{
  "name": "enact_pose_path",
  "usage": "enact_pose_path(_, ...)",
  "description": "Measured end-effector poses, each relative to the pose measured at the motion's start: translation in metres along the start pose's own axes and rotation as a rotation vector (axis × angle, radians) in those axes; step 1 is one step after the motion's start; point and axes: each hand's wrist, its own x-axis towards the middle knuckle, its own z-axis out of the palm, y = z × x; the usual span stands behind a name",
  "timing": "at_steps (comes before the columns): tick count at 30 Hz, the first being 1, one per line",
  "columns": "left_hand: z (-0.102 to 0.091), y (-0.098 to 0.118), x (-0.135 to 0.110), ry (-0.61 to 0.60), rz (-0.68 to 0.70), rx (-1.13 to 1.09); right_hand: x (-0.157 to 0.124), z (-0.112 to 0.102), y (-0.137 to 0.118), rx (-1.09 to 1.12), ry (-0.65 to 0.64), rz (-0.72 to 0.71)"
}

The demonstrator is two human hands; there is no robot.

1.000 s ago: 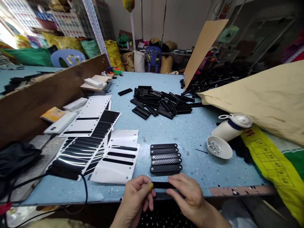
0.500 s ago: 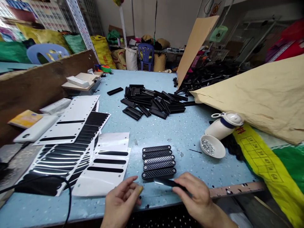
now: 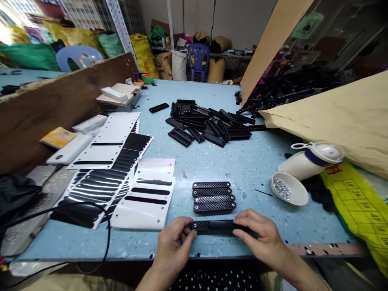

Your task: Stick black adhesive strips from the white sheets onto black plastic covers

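Observation:
My left hand pinches the left end of a black bar with a crosshatched face and a screw at its end. The fingers of my right hand are closed on a glossy black strip, which lies along the bar's face and covers its middle and right. Whether the strip touches the bar all along cannot be seen. Just beyond, several similar bars lie side by side. Left of them are white backing sheets bearing black strips.
A pile of black bars lies further back. On the right, a white bowl of small metal parts stands beside a white lidded bottle. A black cable loops at the front left. A wooden board edges the table's left side.
The nearest bar has come away from the row toward me, and my left hand now grips its end. My right hand has brought the strip over that bar. The view has shifted.

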Motion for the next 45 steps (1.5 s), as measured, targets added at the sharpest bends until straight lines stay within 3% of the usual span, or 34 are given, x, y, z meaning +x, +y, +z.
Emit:
enact_pose_path(5,-0.003,0.001,-0.001,-0.009,-0.084,-0.063,0.004,0.007,-0.007,-0.041,-0.001,-0.063)
enact_pose_path(17,-0.007,0.005,0.002,-0.067,-0.152,-0.157,0.016,0.023,-0.006,-0.044,-0.180,-0.085)
enact_pose_path(45,-0.007,0.007,0.003,-0.057,-0.139,-0.179,0.020,0.029,-0.016,-0.104,-0.178,-0.041)
